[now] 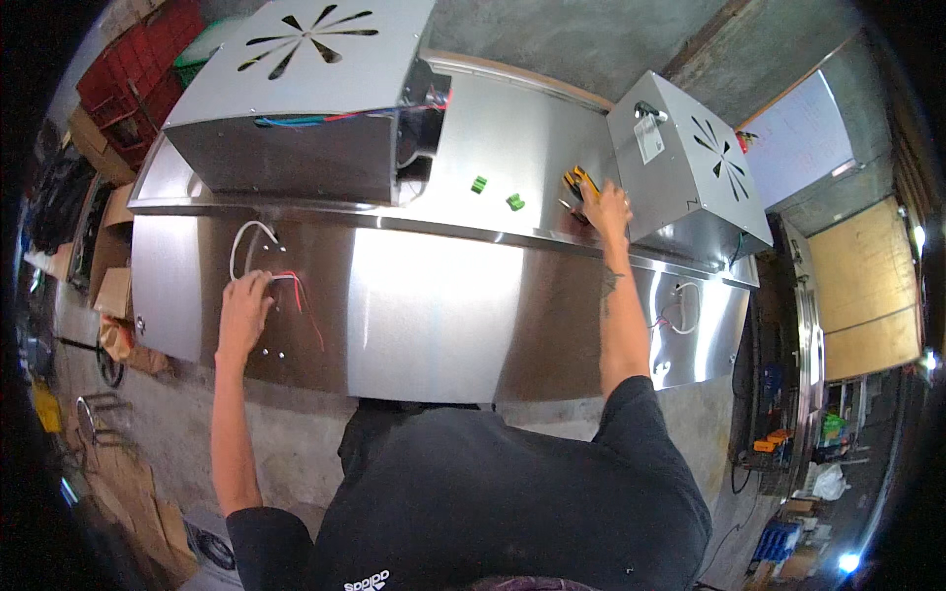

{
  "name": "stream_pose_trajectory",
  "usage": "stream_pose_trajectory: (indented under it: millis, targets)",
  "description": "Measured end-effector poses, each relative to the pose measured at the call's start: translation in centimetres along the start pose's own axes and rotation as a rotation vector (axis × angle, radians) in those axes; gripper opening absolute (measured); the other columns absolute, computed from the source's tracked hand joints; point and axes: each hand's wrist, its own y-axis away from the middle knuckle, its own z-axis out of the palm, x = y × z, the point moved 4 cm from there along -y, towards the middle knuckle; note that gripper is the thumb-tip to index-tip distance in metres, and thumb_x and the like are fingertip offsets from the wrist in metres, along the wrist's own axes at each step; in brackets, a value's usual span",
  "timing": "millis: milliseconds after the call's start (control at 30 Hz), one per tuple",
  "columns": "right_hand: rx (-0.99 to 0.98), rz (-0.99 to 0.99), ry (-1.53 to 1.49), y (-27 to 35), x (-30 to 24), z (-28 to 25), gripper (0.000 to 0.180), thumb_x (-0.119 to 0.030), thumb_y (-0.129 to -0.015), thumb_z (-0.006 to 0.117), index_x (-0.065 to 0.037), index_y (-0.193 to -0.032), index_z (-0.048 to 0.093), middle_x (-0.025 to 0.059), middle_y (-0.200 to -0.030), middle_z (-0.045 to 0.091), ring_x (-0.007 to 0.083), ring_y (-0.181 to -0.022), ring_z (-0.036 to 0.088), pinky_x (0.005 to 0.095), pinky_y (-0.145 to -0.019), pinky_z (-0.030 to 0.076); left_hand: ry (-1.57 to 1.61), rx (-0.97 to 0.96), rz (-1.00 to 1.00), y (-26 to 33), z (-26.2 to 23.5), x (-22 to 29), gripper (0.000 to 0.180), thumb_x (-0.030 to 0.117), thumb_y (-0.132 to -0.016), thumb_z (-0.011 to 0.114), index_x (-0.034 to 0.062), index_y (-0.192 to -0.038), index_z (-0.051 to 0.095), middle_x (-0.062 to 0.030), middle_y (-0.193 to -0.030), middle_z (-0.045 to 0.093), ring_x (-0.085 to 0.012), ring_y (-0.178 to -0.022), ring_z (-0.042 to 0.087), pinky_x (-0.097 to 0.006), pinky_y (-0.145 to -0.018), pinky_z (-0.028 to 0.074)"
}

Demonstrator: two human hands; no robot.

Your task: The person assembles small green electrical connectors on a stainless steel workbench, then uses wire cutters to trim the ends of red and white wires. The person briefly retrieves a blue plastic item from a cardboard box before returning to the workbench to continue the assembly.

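Observation:
My left hand (pixel 244 295) pinches a white cable (pixel 236 244) near its stripped end, where thin red wires (pixel 302 292) stick out to the right. The cable loops up to a hole in the steel front panel (pixel 434 305). Farther right, my right hand (pixel 608 209) closes on a yellow-and-black hand tool (pixel 579 181) lying on the steel top; its exact kind is partly hidden by the fingers. A second small dark tool (pixel 572 209) lies just below it. Two green terminal blocks (pixel 479 184) rest on the steel top to the left of my right hand.
A large grey metal box (pixel 296 89) with slotted vents stands at the back left, blue and red wires along its edge. A smaller vented box (pixel 690 163) stands at the right. Another white cable (pixel 694 307) loops from the panel's right end. Shelves with goods line the right.

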Motion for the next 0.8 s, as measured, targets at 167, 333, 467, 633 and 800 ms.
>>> stream_pose_trajectory:
  millis: [167, 333, 467, 633, 800]
  targets:
    - [-0.178, -0.215, -0.035, 0.7, 4.5, 0.9, 0.037, -0.031, -0.104, 0.062, 0.002, -0.119, 0.065, 0.0330, -0.118, 0.065, 0.0543, -0.111, 0.063, 0.0624, -0.093, 0.051, 0.169, -0.023, 0.060, -0.8, 2.9, -2.3, 0.031, 0.012, -0.094, 0.074, 0.0071, -0.123, 0.065, -0.0116, -0.112, 0.066, -0.0339, -0.109, 0.065, -0.049, -0.095, 0.049]
    - [0.078, -0.279, 0.180, 2.8, 6.0, -2.4, 0.028, -0.017, -0.104, 0.056, 0.009, -0.102, 0.063, 0.0318, -0.101, 0.063, 0.0507, -0.095, 0.059, 0.0612, -0.085, 0.048, 0.672, -0.052, -0.134, -2.4, 2.5, -2.6, 0.027, 0.019, -0.103, 0.069, 0.0000, -0.122, 0.063, -0.0177, -0.114, 0.069, -0.0385, -0.106, 0.069, -0.047, -0.093, 0.054]
    - [0.349, 0.016, -0.502, 8.1, -2.2, -6.9, 0.044, -0.042, -0.115, 0.044, 0.000, -0.104, 0.054, 0.0135, -0.086, 0.059, 0.0280, -0.075, 0.058, 0.0461, -0.068, 0.049, 0.896, 0.021, -0.223, -2.5, -0.7, -1.7, 0.035, 0.026, -0.108, 0.065, -0.0031, -0.127, 0.064, -0.0182, -0.098, 0.078, -0.0225, -0.089, 0.077, -0.038, -0.083, 0.059]
    - [-0.058, 0.291, -1.087, 19.1, -15.8, -9.6, 0.032, -0.039, -0.112, 0.058, -0.008, -0.117, 0.060, 0.0004, -0.091, 0.062, 0.0100, -0.074, 0.060, 0.0270, -0.063, 0.050, 1.011, -0.126, -0.385, -3.7, -4.9, 0.9, 0.037, 0.033, -0.105, 0.068, -0.0029, -0.110, 0.076, -0.0113, -0.076, 0.075, -0.0158, -0.070, 0.071, -0.033, -0.070, 0.055]
    - [-0.352, 0.366, -1.242, 26.8, -27.9, -7.1, 0.044, -0.022, -0.107, 0.069, -0.001, -0.142, 0.052, 0.0044, -0.101, 0.062, 0.0112, -0.082, 0.061, 0.0273, -0.073, 0.055, 1.042, -0.171, -0.377, -3.0, -4.4, 1.1, 0.039, 0.037, -0.105, 0.069, -0.0004, -0.107, 0.078, -0.0056, -0.077, 0.073, -0.0114, -0.069, 0.065, -0.031, -0.068, 0.052]
